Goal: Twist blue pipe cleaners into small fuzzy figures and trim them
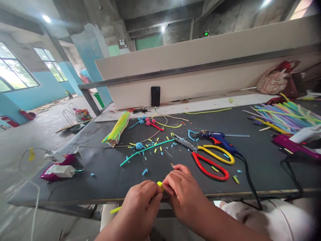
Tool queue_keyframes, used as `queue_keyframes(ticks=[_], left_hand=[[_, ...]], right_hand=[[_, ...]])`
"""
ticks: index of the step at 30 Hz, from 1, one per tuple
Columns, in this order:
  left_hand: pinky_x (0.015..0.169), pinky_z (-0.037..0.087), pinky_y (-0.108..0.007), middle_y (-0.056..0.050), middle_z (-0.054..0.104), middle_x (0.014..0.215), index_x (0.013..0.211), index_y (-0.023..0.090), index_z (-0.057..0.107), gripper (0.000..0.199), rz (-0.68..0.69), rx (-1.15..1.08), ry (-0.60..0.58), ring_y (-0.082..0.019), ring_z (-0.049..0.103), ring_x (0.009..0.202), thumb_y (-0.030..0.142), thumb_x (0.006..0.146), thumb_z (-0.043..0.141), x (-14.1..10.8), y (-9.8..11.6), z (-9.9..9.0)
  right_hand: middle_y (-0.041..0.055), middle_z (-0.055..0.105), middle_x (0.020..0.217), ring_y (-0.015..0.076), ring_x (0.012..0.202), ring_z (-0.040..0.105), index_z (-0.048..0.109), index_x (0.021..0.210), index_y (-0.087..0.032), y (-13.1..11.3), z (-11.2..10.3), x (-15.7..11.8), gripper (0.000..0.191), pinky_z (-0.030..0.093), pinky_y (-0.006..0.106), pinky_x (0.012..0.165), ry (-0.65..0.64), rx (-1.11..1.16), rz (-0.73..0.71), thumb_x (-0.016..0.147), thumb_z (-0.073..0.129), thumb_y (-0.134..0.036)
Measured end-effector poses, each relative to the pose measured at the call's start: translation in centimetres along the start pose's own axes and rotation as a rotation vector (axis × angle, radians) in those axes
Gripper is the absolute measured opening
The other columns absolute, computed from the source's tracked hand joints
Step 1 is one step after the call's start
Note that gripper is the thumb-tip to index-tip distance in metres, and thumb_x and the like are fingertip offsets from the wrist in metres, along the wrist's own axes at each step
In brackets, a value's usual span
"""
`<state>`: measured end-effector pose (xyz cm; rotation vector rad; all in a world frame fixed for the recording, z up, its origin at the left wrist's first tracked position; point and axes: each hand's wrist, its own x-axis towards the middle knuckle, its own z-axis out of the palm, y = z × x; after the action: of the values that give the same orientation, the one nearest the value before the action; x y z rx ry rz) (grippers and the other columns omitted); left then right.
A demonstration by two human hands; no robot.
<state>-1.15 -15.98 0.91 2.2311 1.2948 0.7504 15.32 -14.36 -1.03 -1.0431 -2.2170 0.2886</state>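
At the table's near edge, my left hand point(141, 204) is closed on a yellow pipe cleaner point(159, 184), whose tail sticks out past the left wrist. My right hand point(183, 192) pinches the same piece from the other side; its bent end shows between the fingertips. Beyond the hands lies a teal pipe cleaner point(147, 149), among short blue and yellow cut bits. Scissors point(212, 155) with one yellow and one red handle rest to the right, blades part-way apart. Behind them is a blue glue gun point(220, 139) with a glue stick in its back.
A yellow-green bundle of pipe cleaners point(117, 129) lies back left, near blue and pink pompom pieces point(152, 122). A phone point(155, 96) leans on the back board. Purple power strips point(59, 168) with chargers sit left. A multicoloured pile point(286, 115) and cables occupy the right.
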Motion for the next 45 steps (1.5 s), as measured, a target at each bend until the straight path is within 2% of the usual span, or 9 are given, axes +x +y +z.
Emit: queue_keyframes(ticks=[7,10,12,16,25,29,34,39,45], left_hand=[[0.052,0.032,-0.019,0.004,0.048,0.056,0.056,0.016,0.049,0.017,-0.290,-0.255,-0.087,-0.010,0.042,0.056,0.013,0.073,0.050,1.5,0.6,-0.9],[0.049,0.035,-0.019,0.007,0.049,0.055,0.091,0.017,0.058,0.020,-0.356,-0.360,-0.139,-0.010,0.044,0.050,0.014,0.073,0.051,1.9,0.9,-2.0],[0.050,0.041,-0.021,0.006,0.054,0.058,0.113,0.018,0.052,0.038,-0.358,-0.498,-0.206,-0.010,0.049,0.049,0.014,0.075,0.050,1.8,0.9,-3.0],[0.076,0.049,-0.029,-0.006,0.069,0.087,0.096,0.019,0.068,0.022,-0.214,-0.677,-0.347,-0.018,0.064,0.082,0.023,0.085,0.050,1.1,0.3,-4.4],[0.071,0.048,-0.027,-0.005,0.066,0.083,0.076,0.025,0.072,0.017,0.213,-0.549,0.366,-0.019,0.061,0.079,0.034,0.082,0.059,1.5,0.4,-2.5],[0.072,0.048,-0.030,0.001,0.062,0.061,0.086,0.025,0.067,0.013,0.094,-0.607,0.342,-0.015,0.058,0.060,0.029,0.085,0.054,1.6,1.3,-0.7],[0.093,0.034,-0.039,0.003,0.055,0.052,0.062,0.020,0.059,0.024,0.157,-0.072,0.277,-0.013,0.054,0.060,0.015,0.083,0.049,1.8,1.5,0.1],[0.071,0.038,-0.031,-0.001,0.056,0.060,0.056,0.017,0.053,0.027,0.225,0.043,0.203,-0.015,0.052,0.070,0.010,0.081,0.046,1.9,1.4,0.1],[0.071,0.036,-0.031,-0.001,0.057,0.060,0.048,0.017,0.051,0.031,0.127,0.003,0.223,-0.015,0.051,0.071,0.008,0.077,0.045,2.3,1.4,1.1]], right_hand=[[0.0008,0.058,0.066,0.0155,0.064,0.051,0.050,0.072,-0.018,0.3,-0.3,0.4,0.016,0.035,0.036,0.077,-0.043,0.008,0.047,0.083,0.040,-0.012],[0.0001,0.058,0.063,0.0157,0.063,0.050,0.050,0.069,-0.019,0.7,-0.9,0.9,0.016,0.036,0.030,0.066,0.009,0.017,0.168,0.083,0.044,-0.014],[-0.0003,0.057,0.061,0.0158,0.063,0.050,0.050,0.066,-0.020,0.9,-1.2,1.1,0.017,0.036,0.029,0.064,0.063,-0.012,0.224,0.083,0.046,-0.016],[0.0000,0.058,0.060,0.0166,0.064,0.052,0.052,0.065,-0.020,1.1,-1.5,1.3,0.018,0.036,0.028,0.062,0.147,-0.028,0.336,0.082,0.047,-0.018],[0.0000,0.058,0.061,0.0170,0.065,0.053,0.053,0.064,-0.020,1.3,-2.2,1.8,0.022,0.038,0.028,0.062,0.242,0.056,0.477,0.084,0.045,-0.025],[0.0010,0.059,0.063,0.0179,0.067,0.054,0.054,0.066,-0.020,1.0,-2.5,1.8,0.023,0.039,0.029,0.063,0.262,0.118,0.506,0.085,0.045,-0.029],[0.0010,0.058,0.063,0.0178,0.067,0.054,0.053,0.066,-0.020,0.8,-2.7,1.5,0.024,0.040,0.029,0.062,0.305,0.132,0.470,0.086,0.046,-0.031],[0.0008,0.056,0.063,0.0169,0.066,0.052,0.052,0.065,-0.020,0.8,-2.4,1.4,0.024,0.041,0.029,0.063,0.373,0.090,0.362,0.087,0.046,-0.029],[0.0017,0.059,0.065,0.0179,0.067,0.055,0.054,0.066,-0.020,0.8,-1.9,1.5,0.023,0.043,0.031,0.063,0.334,0.115,0.345,0.087,0.045,-0.027]])
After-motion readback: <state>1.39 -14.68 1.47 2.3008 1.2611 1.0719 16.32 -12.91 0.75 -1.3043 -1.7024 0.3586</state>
